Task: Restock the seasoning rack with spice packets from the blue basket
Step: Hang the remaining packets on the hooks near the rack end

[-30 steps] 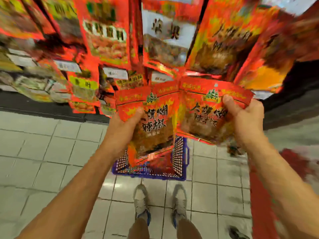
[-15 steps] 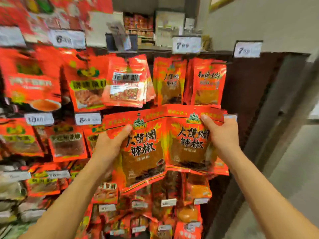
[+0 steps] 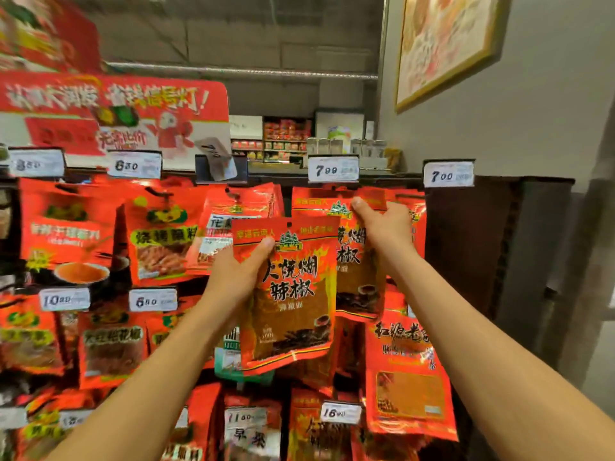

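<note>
The left hand (image 3: pixel 236 274) pinches an upright packet (image 3: pixel 289 294) by its top-left corner, low and left of the hook under the 7.99 tag (image 3: pixel 332 168), where the nearer right hand (image 3: pixel 386 224) grips another packet (image 3: pixel 352 261).

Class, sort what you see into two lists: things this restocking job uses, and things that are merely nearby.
Job: left hand gripping a chilli packet; right hand holding another packet at the rack.
Nearby: price tags, red sign, framed picture.
</note>
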Tool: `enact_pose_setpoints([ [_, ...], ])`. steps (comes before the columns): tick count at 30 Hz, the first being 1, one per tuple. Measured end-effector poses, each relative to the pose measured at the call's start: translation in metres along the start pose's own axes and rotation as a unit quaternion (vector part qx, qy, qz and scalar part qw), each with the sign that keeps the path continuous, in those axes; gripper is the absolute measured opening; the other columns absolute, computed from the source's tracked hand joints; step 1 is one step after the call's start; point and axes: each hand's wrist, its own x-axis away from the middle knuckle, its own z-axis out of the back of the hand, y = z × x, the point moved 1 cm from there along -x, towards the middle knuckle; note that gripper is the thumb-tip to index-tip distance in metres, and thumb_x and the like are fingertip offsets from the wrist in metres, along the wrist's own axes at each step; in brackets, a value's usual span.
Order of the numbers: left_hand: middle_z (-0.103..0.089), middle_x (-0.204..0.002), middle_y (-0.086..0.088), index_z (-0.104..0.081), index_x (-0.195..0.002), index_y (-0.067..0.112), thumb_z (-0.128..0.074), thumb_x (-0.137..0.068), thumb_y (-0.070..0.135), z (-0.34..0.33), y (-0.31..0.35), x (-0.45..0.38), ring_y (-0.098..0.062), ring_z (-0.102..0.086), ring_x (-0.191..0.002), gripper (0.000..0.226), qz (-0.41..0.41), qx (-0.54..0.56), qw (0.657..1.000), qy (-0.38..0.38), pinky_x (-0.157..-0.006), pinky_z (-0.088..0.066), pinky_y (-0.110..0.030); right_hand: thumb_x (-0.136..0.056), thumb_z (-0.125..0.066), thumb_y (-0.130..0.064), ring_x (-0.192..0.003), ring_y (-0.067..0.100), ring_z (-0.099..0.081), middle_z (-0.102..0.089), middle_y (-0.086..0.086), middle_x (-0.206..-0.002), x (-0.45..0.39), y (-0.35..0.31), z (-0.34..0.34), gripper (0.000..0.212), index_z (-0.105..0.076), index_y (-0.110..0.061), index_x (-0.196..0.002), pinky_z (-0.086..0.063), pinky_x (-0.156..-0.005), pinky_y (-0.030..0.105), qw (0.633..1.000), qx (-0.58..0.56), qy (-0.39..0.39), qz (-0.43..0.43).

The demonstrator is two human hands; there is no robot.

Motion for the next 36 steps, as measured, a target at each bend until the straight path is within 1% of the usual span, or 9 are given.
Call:
enact_pose_setpoints([
  [4, -0.08, -0.094, 0.0, -0.075, -0.1, 0.025, -0.073, -0.089, 0.04, -0.014, -0.002, -0.011, -0.019, -0.077, -0.084, 0.018, 0.009, 0.0, 1.0, 0.003, -0.068, -0.06, -0.035, -0.084, -0.076, -0.043, -0.078, 0.029, -0.072, -0.076, 0.003, -0.076, -0.016, 0.0, -0.012, 0.031, -0.073, -0.018, -0.066, -0.058, -0.076, 0.048, 0.999, 0.021, 0.013, 0.028],
  [7, -0.08, -0.087, 0.0, -0.076, -0.092, 0.023, -0.073, -0.089, 0.039, -0.017, -0.002, -0.014, -0.017, -0.077, -0.078, 0.016, -0.001, -0.01, 1.0, 0.013, -0.059, -0.058, -0.026, -0.083, -0.076, -0.052, -0.069, 0.02, -0.068, -0.074, -0.001, -0.07, -0.022, -0.002, -0.015, 0.038, -0.073, -0.018, -0.065, -0.053, -0.067, 0.039, 0.999, 0.029, 0.022, 0.033],
  [12, -0.079, -0.085, -0.003, -0.078, -0.085, 0.022, -0.074, -0.088, 0.04, -0.02, -0.002, -0.015, -0.019, -0.077, -0.077, 0.018, -0.006, -0.028, 1.0, 0.012, -0.064, -0.057, -0.03, -0.083, -0.075, -0.055, -0.066, 0.024, -0.065, -0.073, 0.003, -0.069, -0.025, -0.004, -0.018, 0.048, -0.069, -0.01, -0.065, -0.045, -0.058, 0.037, 0.998, 0.055, 0.021, 0.025],
  [18, -0.079, -0.085, -0.005, -0.076, -0.091, 0.016, -0.073, -0.088, 0.038, -0.019, -0.002, -0.013, -0.022, -0.077, -0.078, 0.022, -0.003, -0.02, 1.0, -0.002, -0.058, -0.058, -0.025, -0.077, -0.077, -0.061, -0.07, 0.022, -0.07, -0.073, 0.0, -0.07, -0.024, -0.008, -0.013, 0.049, -0.07, -0.014, -0.065, -0.053, -0.061, 0.039, 0.998, 0.066, 0.011, 0.018],
  [22, -0.079, -0.088, -0.008, -0.075, -0.091, 0.016, -0.072, -0.09, 0.034, -0.02, -0.002, -0.014, -0.025, -0.077, -0.081, 0.019, 0.007, -0.01, 1.0, -0.009, -0.064, -0.061, -0.031, -0.073, -0.078, -0.064, -0.07, 0.026, -0.071, -0.073, 0.002, -0.07, -0.024, -0.015, -0.016, 0.053, -0.07, -0.012, -0.064, -0.048, -0.056, 0.037, 0.997, 0.08, 0.023, 0.001],
  [25, -0.079, -0.087, -0.01, -0.076, -0.088, 0.016, -0.073, -0.09, 0.032, -0.02, 0.0, -0.015, -0.026, -0.077, -0.081, 0.017, 0.01, -0.001, 1.0, -0.011, -0.063, -0.061, -0.03, -0.071, -0.08, -0.062, -0.072, 0.028, -0.071, -0.073, 0.003, -0.071, -0.027, -0.022, -0.02, 0.054, -0.07, -0.009, -0.066, -0.049, -0.057, 0.038, 0.996, 0.081, 0.024, -0.027],
  [29, -0.079, -0.089, -0.009, -0.078, -0.085, 0.021, -0.072, -0.09, 0.035, -0.015, -0.001, -0.016, -0.026, -0.077, -0.082, 0.015, 0.013, -0.008, 1.0, -0.013, -0.068, -0.061, -0.036, -0.071, -0.084, -0.053, -0.073, 0.027, -0.074, -0.075, 0.001, -0.07, -0.029, -0.027, -0.02, 0.042, -0.076, -0.012, -0.07, -0.054, -0.059, 0.041, 0.996, 0.077, 0.004, -0.038],
  [33, -0.079, -0.087, -0.009, -0.077, -0.082, 0.021, -0.072, -0.09, 0.033, -0.012, -0.004, -0.014, -0.025, -0.077, -0.081, 0.015, 0.008, -0.012, 1.0, -0.008, -0.062, -0.06, -0.03, -0.074, -0.082, -0.05, -0.074, 0.027, -0.075, -0.076, 0.002, -0.071, -0.028, -0.029, -0.02, 0.042, -0.078, -0.009, -0.077, -0.059, -0.072, 0.052, 0.995, 0.096, 0.001, -0.031],
  [36, -0.079, -0.087, -0.009, -0.075, -0.087, 0.017, -0.072, -0.09, 0.033, -0.013, -0.003, -0.012, -0.026, -0.077, -0.082, 0.016, 0.01, -0.019, 1.0, -0.011, -0.064, -0.062, -0.032, -0.073, -0.082, -0.05, -0.075, 0.027, -0.072, -0.073, 0.001, -0.069, -0.027, -0.035, -0.021, 0.042, -0.075, -0.01, -0.071, -0.057, -0.067, 0.047, 0.994, 0.107, 0.016, -0.031],
])
